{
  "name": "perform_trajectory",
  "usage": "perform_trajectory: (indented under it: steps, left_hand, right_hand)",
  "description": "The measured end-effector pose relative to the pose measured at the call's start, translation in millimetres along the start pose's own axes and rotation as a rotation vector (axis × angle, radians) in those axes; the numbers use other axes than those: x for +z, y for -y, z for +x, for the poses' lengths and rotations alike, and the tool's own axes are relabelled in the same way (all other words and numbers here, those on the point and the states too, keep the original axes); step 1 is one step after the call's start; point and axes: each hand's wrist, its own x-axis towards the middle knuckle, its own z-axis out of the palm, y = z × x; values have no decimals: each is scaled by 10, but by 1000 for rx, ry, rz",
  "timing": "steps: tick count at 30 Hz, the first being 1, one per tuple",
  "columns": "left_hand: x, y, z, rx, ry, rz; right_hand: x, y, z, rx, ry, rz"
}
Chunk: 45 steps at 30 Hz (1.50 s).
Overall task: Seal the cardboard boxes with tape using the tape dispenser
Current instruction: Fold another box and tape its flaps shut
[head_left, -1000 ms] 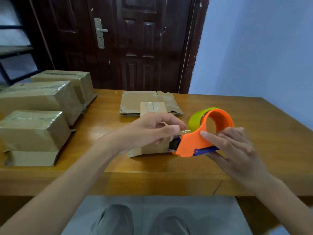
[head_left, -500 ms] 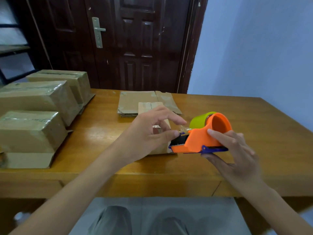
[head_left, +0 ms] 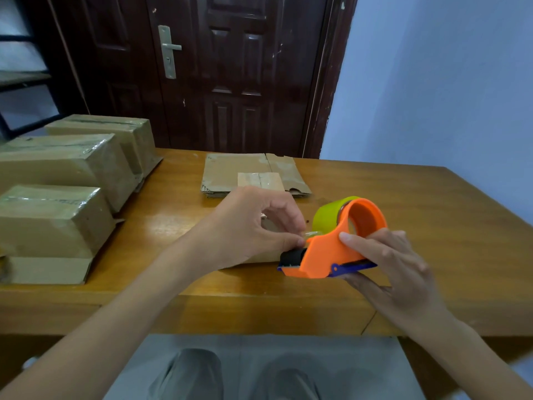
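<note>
My right hand [head_left: 395, 272] grips an orange tape dispenser [head_left: 331, 249] with a yellow-green tape roll [head_left: 328, 216], held just above the wooden table [head_left: 432, 226]. My left hand [head_left: 251, 229] pinches the loose end of the tape at the dispenser's front, beside its black roller. A small cardboard box [head_left: 261, 180] stands on the table behind my left hand; the hand hides most of it.
Three taped cardboard boxes [head_left: 54, 217] stand at the table's left side. Flattened cardboard [head_left: 230, 171] lies at the back middle. A dark door stands behind the table, a blue wall to the right. My knees show below the table's front edge.
My right hand tilted the dispenser's front down to level. My left hand opened its fingers briefly, then closed them again on the tape end.
</note>
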Motion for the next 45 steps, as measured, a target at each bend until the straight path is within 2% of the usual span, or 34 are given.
perform_trajectory:
  steps: [5, 11, 16, 20, 23, 25, 32, 34, 36, 39, 43, 45]
  left_hand:
    - [81, -46, -26, 24, 0, 307]
    - [70, -14, -3, -33, -4, 50]
    - [38, -11, 26, -37, -52, 50]
    - [-42, -23, 55, -49, -50, 122]
    - [-93, -24, 60, -84, -50, 165]
    - [-139, -4, 55, -139, -34, 95]
    - [-131, -24, 78, -382, 31, -97]
    - [-94, -64, 86, -403, 22, -190]
    - [-79, -113, 94, -380, 10, -246]
    - [-97, -146, 99, -357, -71, -266]
    - [-258, -32, 16, -388, -273, -168]
    - [-339, 44, -49, -422, -260, -189]
  right_hand:
    - [-7, 7, -63, -22, 45, -27]
    - [3, 71, -37, 23, 59, 30]
    - [-15, 90, -7, 89, 61, 55]
    - [-47, 110, 13, 80, 168, 70]
    - [-182, 135, 83, 287, 278, 143]
    - [-263, 122, 204, 423, 355, 252]
    - [-440, -148, 661, 472, 486, 589]
    - [-423, -199, 812, 523, 458, 646]
    - [-395, -247, 972, 520, 402, 596]
    - [-350, -283, 1099, 493, 368, 614]
    - [-342, -364, 1031, 480, 456, 509]
    - [-384, -424, 987, 533, 454, 501]
